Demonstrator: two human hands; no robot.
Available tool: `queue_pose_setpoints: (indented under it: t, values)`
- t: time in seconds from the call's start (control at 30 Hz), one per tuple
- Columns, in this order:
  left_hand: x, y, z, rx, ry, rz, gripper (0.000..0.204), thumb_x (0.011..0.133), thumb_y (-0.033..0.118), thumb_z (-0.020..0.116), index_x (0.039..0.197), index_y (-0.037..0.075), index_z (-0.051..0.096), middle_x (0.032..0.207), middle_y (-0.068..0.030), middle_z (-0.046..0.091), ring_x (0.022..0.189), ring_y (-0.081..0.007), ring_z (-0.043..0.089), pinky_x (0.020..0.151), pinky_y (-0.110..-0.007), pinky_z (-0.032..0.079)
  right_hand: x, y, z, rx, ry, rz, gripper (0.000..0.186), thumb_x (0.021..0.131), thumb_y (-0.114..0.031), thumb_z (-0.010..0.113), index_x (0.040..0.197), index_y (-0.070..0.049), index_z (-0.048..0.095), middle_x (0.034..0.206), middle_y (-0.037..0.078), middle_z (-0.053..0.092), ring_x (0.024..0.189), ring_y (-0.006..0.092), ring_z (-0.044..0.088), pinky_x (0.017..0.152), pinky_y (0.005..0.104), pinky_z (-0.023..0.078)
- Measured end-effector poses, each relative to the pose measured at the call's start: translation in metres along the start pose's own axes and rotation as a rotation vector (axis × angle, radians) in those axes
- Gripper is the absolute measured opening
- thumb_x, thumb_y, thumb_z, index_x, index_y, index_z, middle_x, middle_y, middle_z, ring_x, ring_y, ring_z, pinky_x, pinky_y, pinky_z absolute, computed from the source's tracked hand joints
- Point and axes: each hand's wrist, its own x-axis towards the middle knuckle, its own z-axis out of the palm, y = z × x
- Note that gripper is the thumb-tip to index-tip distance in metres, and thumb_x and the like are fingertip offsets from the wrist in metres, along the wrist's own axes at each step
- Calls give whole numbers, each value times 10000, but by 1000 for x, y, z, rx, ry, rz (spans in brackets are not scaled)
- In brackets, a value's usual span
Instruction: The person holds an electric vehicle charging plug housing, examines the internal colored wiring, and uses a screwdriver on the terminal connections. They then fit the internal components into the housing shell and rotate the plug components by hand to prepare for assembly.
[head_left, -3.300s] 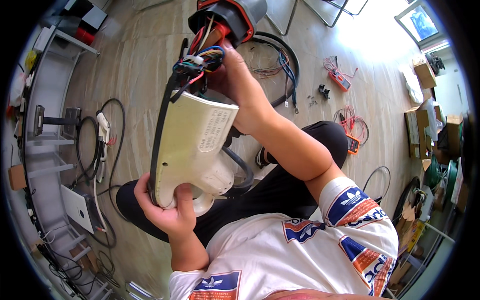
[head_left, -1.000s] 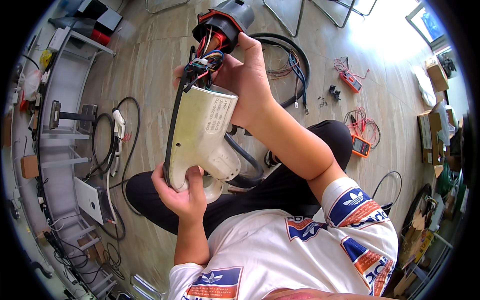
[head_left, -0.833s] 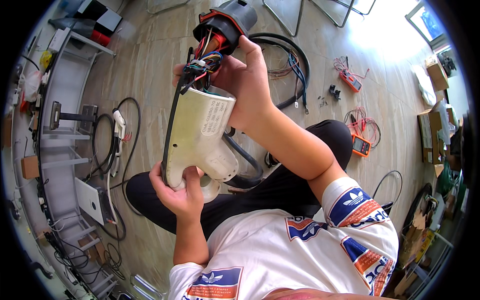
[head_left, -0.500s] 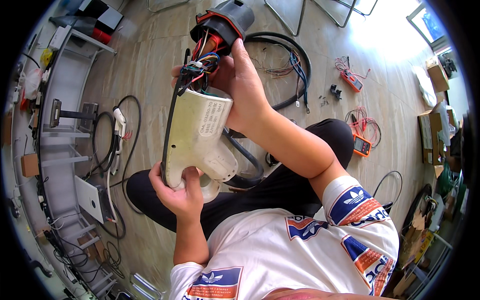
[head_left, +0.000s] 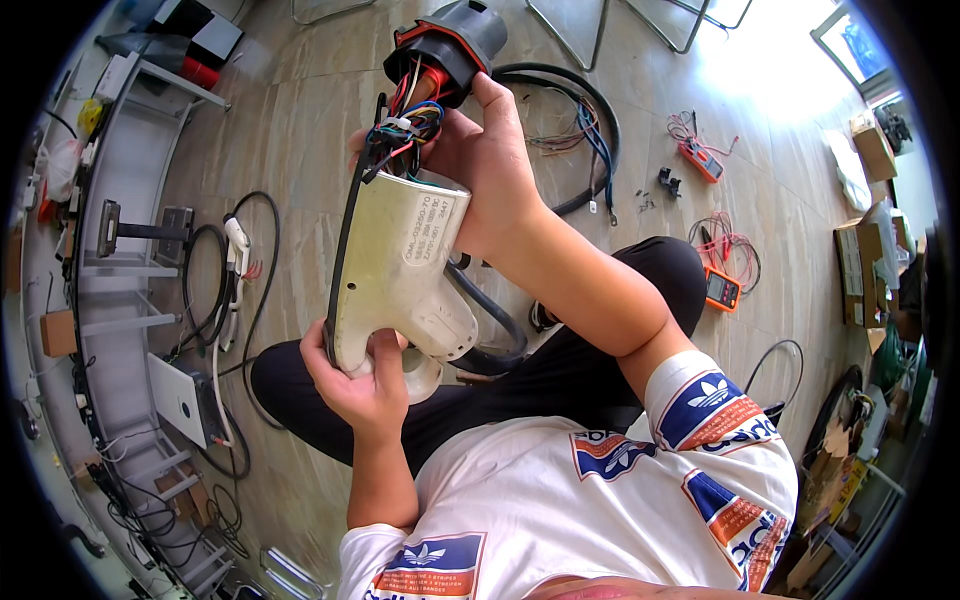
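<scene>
An electric-vehicle charging gun, its housing part-open, is held up before me. Its off-white housing [head_left: 395, 262] has a printed label patch and a handle loop at the lower end. My left hand [head_left: 362, 385] is closed round that handle. Toward the top, my right hand [head_left: 490, 170] grips the housing's upper edge; its thumb points up against the black plug head [head_left: 450, 45], and its other fingers are mostly hidden behind. Between head and housing runs an exposed bundle of coloured wires [head_left: 408, 128] with a white tie. A dark strip [head_left: 345, 230] lines the housing's left edge.
On the floor ahead lies a thick black cable [head_left: 600, 110] with bare wire ends. Two orange meters [head_left: 722, 289] with red leads and a small black clip [head_left: 669, 182] sit to the right. A metal rack [head_left: 130, 270] stands left; cartons [head_left: 858, 270] line the right.
The charging gun and both hands have shifted very slightly to the right. My right thumb has moved a little at the plug head. The grip stays the same.
</scene>
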Motion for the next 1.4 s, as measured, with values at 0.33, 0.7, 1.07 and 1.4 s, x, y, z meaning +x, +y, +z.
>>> queue_pose_setpoints:
  t: [0.33, 0.7, 1.07, 1.4]
  values:
    - [3, -8, -4, 20, -2, 21, 476, 879, 70, 730, 1246, -49, 451, 956, -68, 587, 779, -98, 544, 703, -224, 466, 0, 4, -5, 9, -42, -28, 626, 936, -609, 351, 1137, -60, 575, 1084, 237, 671, 981, 344, 660, 899, 473, 519]
    - [5, -38, -20, -9, 10, -98, 462, 844, 56, 712, 1220, -51, 467, 1000, -102, 610, 825, -121, 599, 695, -254, 509, -9, 15, 3, -56, 30, -52, 648, 917, -666, 381, 1159, -90, 551, 1098, 209, 666, 999, 301, 643, 894, 459, 512]
    - [14, -44, -28, -137, -19, -121, 457, 849, 59, 722, 1225, -14, 473, 868, -70, 617, 628, -92, 548, 566, -231, 448, -2, 28, -6, -174, -9, -135, 731, 903, -735, 344, 1129, -67, 538, 1084, 206, 668, 1014, 285, 634, 929, 440, 498]
    - [37, -69, -31, -40, 1, 25, 432, 824, 118, 775, 1167, 1, 539, 914, -56, 634, 773, -125, 595, 728, -268, 489, -15, 41, -2, -204, -78, -268, 621, 958, -609, 433, 1206, -47, 525, 1148, 148, 642, 1075, 253, 628, 969, 427, 489]
